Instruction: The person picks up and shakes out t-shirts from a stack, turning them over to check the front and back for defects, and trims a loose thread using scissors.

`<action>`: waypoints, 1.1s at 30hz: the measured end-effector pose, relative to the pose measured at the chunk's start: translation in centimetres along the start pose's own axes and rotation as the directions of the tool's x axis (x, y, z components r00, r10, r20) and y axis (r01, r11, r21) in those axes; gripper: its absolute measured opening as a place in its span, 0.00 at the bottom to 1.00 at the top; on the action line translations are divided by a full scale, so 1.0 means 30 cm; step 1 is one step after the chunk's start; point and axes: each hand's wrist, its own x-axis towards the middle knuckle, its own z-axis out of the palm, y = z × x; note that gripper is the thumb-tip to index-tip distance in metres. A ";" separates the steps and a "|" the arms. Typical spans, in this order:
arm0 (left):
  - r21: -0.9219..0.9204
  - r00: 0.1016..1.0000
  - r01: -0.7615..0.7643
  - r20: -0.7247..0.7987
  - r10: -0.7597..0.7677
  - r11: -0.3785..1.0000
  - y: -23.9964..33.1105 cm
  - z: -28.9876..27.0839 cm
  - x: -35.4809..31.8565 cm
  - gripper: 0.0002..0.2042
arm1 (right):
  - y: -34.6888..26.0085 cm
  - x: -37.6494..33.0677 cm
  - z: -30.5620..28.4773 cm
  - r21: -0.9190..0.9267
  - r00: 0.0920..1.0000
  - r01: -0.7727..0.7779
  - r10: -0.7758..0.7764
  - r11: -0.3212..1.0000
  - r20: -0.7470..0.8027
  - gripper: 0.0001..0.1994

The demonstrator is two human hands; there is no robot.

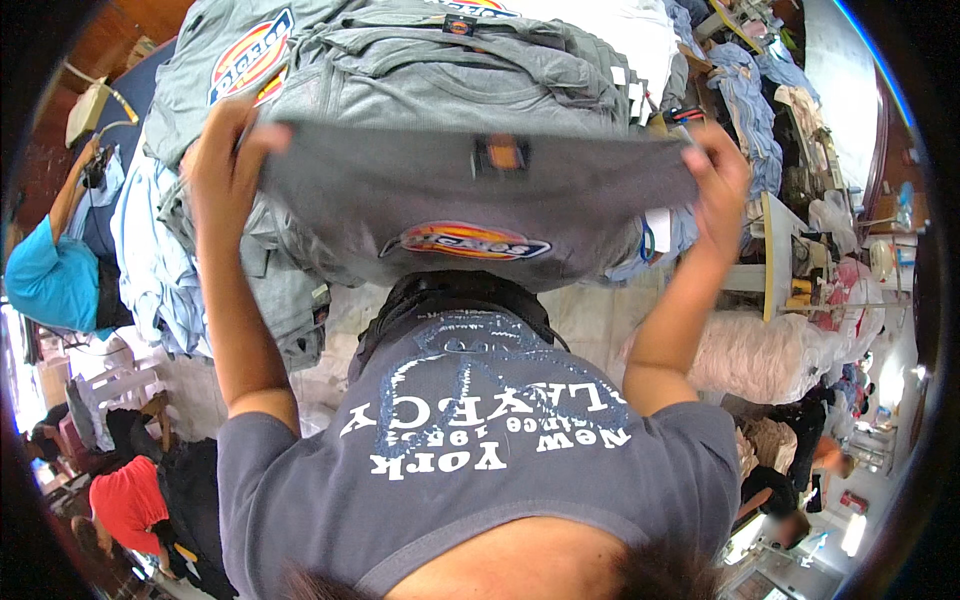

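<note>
A dark grey T-shirt [370, 185] hangs stretched between my two hands, in front of my waist. Its edge is pulled nearly straight, with a small dark and orange label [500, 154] near the middle and a coloured oval print [475, 242] lower down. My left hand [228, 145] pinches the left end of that edge. At the other end, my right hand [718, 175] grips the cloth between thumb and fingers. Motion blurs the shirt and both hands a little. Just beyond it lies a thick pile of grey T-shirts [400, 85], partly hidden by the held one.
Light blue garments [150, 250] hang down at the pile's left side. More blue clothing [745, 110] is heaped at the far right. A large pale wrapped bundle [740, 350] lies on the right. People in blue [50, 275] and red [125, 500] tops are at the left.
</note>
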 end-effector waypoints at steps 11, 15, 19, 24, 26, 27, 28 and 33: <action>0.497 0.849 -0.363 -0.173 0.499 0.788 0.071 -0.322 -0.074 0.20 | -0.178 -0.101 -0.139 -0.142 0.940 0.317 -0.331 0.938 -0.086 0.13; 0.246 0.970 -0.238 0.099 0.220 0.940 -0.052 0.118 0.138 0.15 | 0.054 0.137 0.076 -0.361 0.952 -0.074 0.174 0.930 0.252 0.14; 0.350 0.927 -0.195 0.371 0.055 0.916 -0.326 0.403 0.152 0.17 | 0.439 0.229 0.290 -0.563 0.969 -0.087 0.201 0.822 0.144 0.17; 0.389 0.924 -0.273 0.360 0.128 0.880 -0.356 0.454 0.193 0.15 | 0.427 0.214 0.329 -0.736 0.994 0.064 -0.106 0.674 -0.011 0.15; 0.343 0.930 -0.332 0.276 0.243 0.879 -0.396 0.474 0.207 0.15 | 0.491 0.252 0.318 -0.832 0.925 0.278 -0.366 0.480 0.098 0.14; 0.341 0.931 -0.335 0.266 0.251 0.879 -0.405 0.492 0.206 0.15 | 0.527 0.273 0.310 -0.862 0.861 0.364 -0.481 0.353 0.167 0.14; 0.329 0.936 -0.318 0.257 0.239 0.889 -0.396 0.498 0.201 0.15 | 0.543 0.280 0.321 -0.858 0.887 0.346 -0.431 0.380 0.167 0.14; 0.315 0.946 -0.295 0.226 0.230 0.902 -0.374 0.492 0.179 0.16 | 0.579 0.271 0.338 -0.836 0.897 0.339 -0.415 0.431 0.150 0.15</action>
